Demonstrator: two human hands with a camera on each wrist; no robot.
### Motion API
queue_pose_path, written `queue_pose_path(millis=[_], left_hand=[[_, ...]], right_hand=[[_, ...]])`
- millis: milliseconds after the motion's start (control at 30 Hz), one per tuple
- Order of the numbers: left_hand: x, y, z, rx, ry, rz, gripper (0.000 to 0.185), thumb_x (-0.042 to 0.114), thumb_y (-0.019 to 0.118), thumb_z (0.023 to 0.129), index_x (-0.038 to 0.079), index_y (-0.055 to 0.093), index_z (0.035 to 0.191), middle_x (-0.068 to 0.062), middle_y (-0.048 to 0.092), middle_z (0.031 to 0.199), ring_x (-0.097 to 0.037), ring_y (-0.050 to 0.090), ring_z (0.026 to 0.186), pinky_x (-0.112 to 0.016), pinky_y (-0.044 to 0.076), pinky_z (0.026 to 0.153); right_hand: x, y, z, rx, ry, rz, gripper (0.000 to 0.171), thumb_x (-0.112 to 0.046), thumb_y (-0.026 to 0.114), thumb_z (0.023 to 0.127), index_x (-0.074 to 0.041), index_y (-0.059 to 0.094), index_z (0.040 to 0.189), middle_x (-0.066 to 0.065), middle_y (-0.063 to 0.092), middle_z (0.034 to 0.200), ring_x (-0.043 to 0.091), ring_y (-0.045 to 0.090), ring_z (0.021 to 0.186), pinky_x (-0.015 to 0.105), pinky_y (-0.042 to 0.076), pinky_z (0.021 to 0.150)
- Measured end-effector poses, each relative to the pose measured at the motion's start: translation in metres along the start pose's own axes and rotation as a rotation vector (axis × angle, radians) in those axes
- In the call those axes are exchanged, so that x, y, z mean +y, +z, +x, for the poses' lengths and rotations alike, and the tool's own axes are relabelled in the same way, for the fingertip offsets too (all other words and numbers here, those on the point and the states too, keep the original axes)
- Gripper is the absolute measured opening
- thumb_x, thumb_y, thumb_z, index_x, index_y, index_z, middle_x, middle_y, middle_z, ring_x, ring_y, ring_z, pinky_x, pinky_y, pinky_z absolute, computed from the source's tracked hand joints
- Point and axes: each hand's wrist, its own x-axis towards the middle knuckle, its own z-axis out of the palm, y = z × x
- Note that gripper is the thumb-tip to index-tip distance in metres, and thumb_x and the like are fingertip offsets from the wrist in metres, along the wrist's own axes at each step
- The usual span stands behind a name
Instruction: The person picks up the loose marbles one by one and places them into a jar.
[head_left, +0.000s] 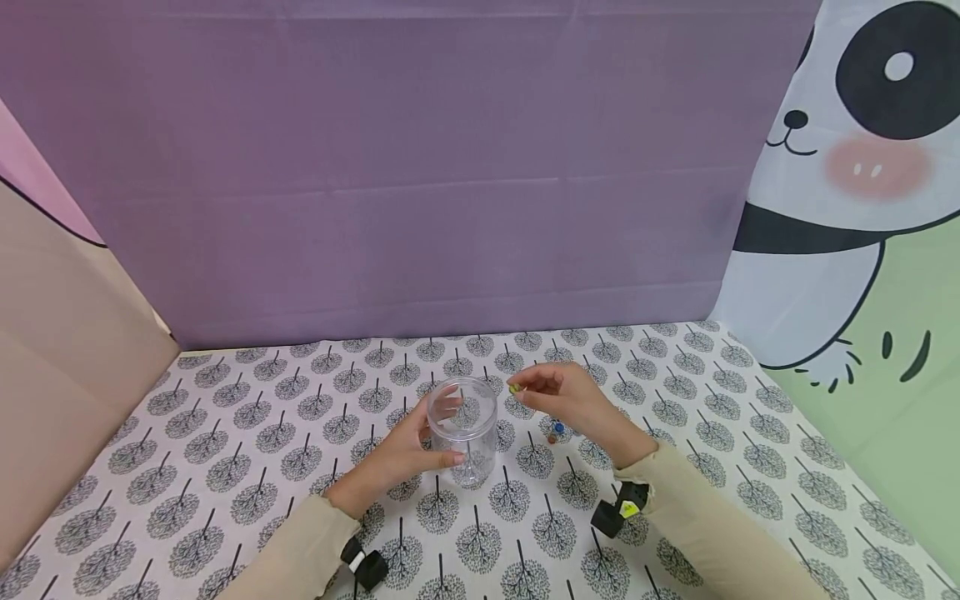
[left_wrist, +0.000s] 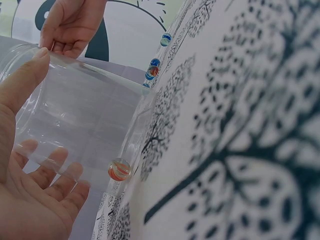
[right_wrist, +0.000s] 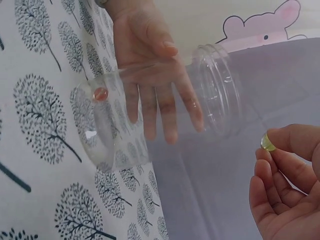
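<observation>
Clear plastic jar [head_left: 462, 429] steadied upright by left hand [head_left: 397, 454], fingers wrapped round it. Right hand [head_left: 570, 400] pinches yellow-green marble [head_left: 514, 388] beside the rim. One orange marble [left_wrist: 119, 169] lies inside.

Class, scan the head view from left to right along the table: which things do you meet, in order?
Left hand → clear jar → yellow-green marble → right hand.

The desk [head_left: 225, 433] wears a white cloth printed with dark grey trees, under a plain purple backdrop [head_left: 420, 167]. A clear jar [head_left: 462, 429] holds an orange-and-white striped marble [left_wrist: 119, 169]; a yellow-green marble [right_wrist: 267, 142] shows at lower right of the right wrist view.
</observation>
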Motion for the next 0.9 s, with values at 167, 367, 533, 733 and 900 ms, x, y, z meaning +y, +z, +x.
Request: queue_pose_path(millis=[167,367,533,733,900], left_hand=[[0.001,0.0,0.0,0.001,-0.001,-0.008,0.093,0.01,0.079,0.073,0.024,0.025,0.148,-0.012,0.037,0.147,-0.039,0.038,0.13,-0.056,0.029,0.108],[0.002,0.001,-0.002,-0.006,-0.014,-0.028,0.095,0.011,0.079,0.073,0.024,0.023,0.149,-0.012,0.035,0.148,-0.04,0.038,0.131,-0.058,0.027,0.108],[0.001,0.001,-0.002,-0.008,-0.012,-0.035,0.095,0.01,0.079,0.073,0.026,0.023,0.148,-0.013,0.035,0.148,-0.041,0.037,0.131,-0.059,0.026,0.108],[0.001,0.0,-0.002,-0.013,-0.033,-0.046,0.093,0.011,0.078,0.074,0.032,0.025,0.147,-0.011,0.035,0.149,-0.041,0.036,0.132,-0.061,0.025,0.107],[0.002,0.001,-0.002,-0.013,-0.027,-0.047,0.094,0.009,0.078,0.074,0.03,0.024,0.148,-0.012,0.034,0.149,-0.04,0.034,0.133,-0.061,0.023,0.108]], right_hand=[[-0.005,0.003,0.001,0.003,-0.003,0.004,0.028,-0.013,0.067,0.086,-0.001,0.065,0.111,0.008,0.066,0.091,0.018,0.06,0.079,0.025,0.053,0.068],[-0.01,0.007,0.003,-0.01,-0.015,0.025,0.027,-0.014,0.067,0.085,-0.002,0.066,0.11,0.006,0.066,0.093,0.025,0.061,0.084,0.028,0.054,0.072],[-0.012,0.011,0.005,-0.019,-0.021,0.046,0.026,-0.012,0.067,0.085,-0.002,0.066,0.109,0.007,0.066,0.093,0.032,0.061,0.087,0.028,0.055,0.074],[-0.015,0.016,0.008,-0.027,-0.021,0.065,0.024,-0.009,0.067,0.085,-0.002,0.067,0.108,0.007,0.067,0.093,0.025,0.063,0.085,0.036,0.055,0.078],[-0.016,0.02,0.009,-0.038,-0.021,0.083,0.026,-0.009,0.067,0.085,-0.001,0.066,0.109,0.008,0.067,0.093,0.023,0.063,0.085,0.043,0.054,0.082]])
